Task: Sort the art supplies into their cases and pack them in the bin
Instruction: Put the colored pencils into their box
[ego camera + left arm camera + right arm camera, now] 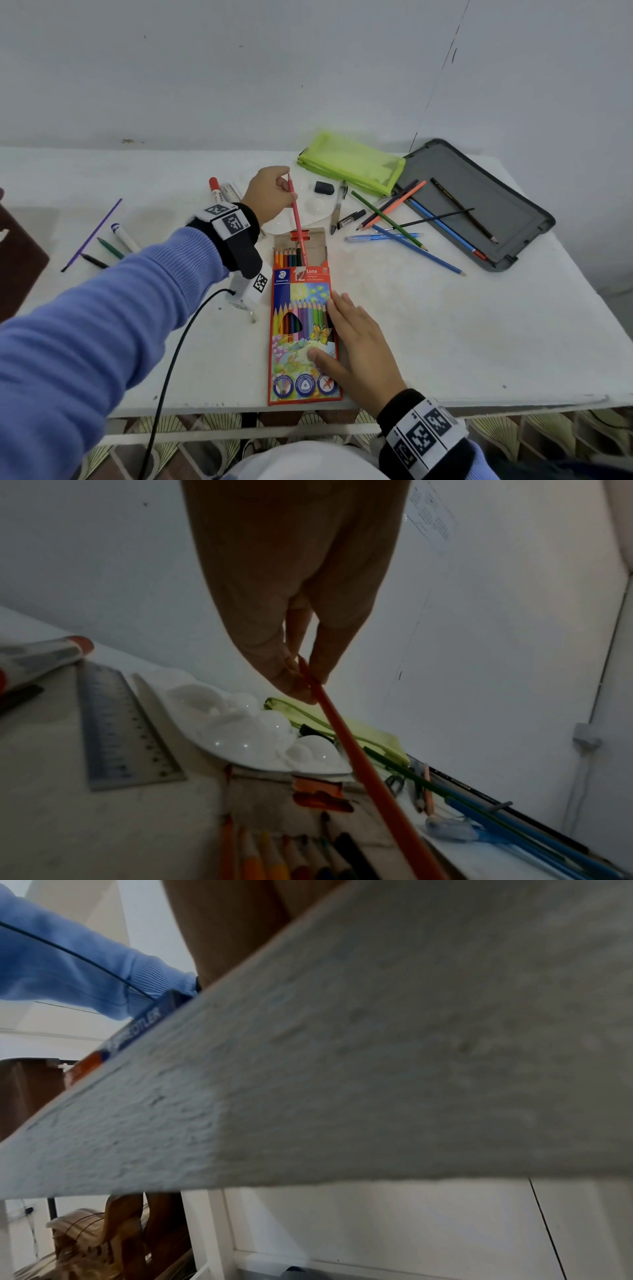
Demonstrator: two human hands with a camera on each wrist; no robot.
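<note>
Red pencil point(296, 211): slanted, lower end in the open far mouth of the pencil box point(303, 329).
Left hand point(270, 195): fingers pinch its top end.
Right hand point(356, 346): flat, fingers straight, pressing the box to the surface point(479, 325).
Doing it well: likely lower the angle, slide it beside the pencils inside, keep the box pinned.

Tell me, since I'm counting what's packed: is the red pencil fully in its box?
Not yet: the left hand pinches the red pencil by its tip, most of it outside the open pencil box.
</note>
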